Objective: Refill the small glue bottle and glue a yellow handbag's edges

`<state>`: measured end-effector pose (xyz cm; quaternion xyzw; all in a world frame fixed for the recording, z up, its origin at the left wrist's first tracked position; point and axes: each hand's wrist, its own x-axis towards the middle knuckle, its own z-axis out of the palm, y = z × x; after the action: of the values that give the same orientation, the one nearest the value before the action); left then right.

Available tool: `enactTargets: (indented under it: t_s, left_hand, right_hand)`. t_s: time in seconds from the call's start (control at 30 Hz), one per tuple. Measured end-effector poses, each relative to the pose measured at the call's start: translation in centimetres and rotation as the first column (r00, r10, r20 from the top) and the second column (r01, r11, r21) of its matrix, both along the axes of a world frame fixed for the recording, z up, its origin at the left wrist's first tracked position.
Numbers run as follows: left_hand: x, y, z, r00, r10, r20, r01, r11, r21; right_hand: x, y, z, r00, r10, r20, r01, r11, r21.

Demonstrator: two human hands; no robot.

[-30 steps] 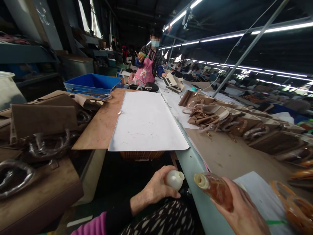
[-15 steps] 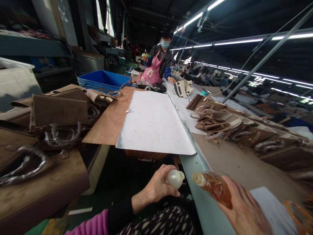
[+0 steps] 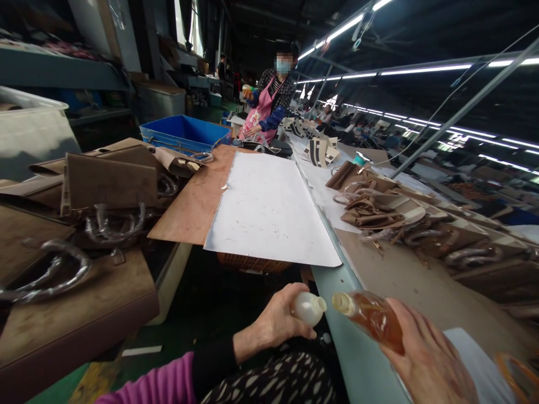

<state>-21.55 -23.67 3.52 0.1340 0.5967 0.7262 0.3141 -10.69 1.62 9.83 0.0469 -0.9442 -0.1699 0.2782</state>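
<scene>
Head view, our left hand (image 3: 279,321) at six o'clock, fingers gripping a whitish bottle (image 3: 307,308) at five, our right hand (image 3: 426,347) at four o'clock, fingers wrapped round an amber bottle (image 3: 376,318) there, the bottles near but apart.

the base of the amber bottle (image 3: 374,318) is partly hidden by the right grip (image 3: 425,348), which is cut off at the bottom edge. the rear of the white bottle (image 3: 307,308) is covered by the left grip (image 3: 280,320). the orange loop (image 3: 502,367) is blurred and cut off. the basket (image 3: 252,264) is partly concealed beneath the white sheet (image 3: 273,213). 1 white bin (image 3: 33,129) is cropped at the left edge. background persons (image 3: 326,115): too small to tell apart.
</scene>
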Motion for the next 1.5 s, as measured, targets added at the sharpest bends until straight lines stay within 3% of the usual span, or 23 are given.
enactTargets:
  t_s: [0.5, 0.9, 1.5]
  left_hand:
    - [0.1, 0.6, -1.5, 0.999, -0.015, 0.049, 0.013, 0.999, 0.046]
    - [0.1, 1.0, -2.3, 0.997, -0.012, -0.071, 0.011, 1.000, -0.024]
    - [0.3, 0.9, -2.2, 0.999, -0.028, -0.047, 0.026, 0.999, -0.035]
  right_hand:
    - [0.1, -0.1, 1.3, 0.999, 0.033, -0.009, -0.032, 0.994, 0.102]
    - [0.6, 0.0, 1.4, 1.000, 0.007, 0.027, -0.009, 0.997, 0.079]
    - [0.8, -0.5, 2.1, 0.999, -0.002, 0.039, -0.001, 0.997, 0.083]
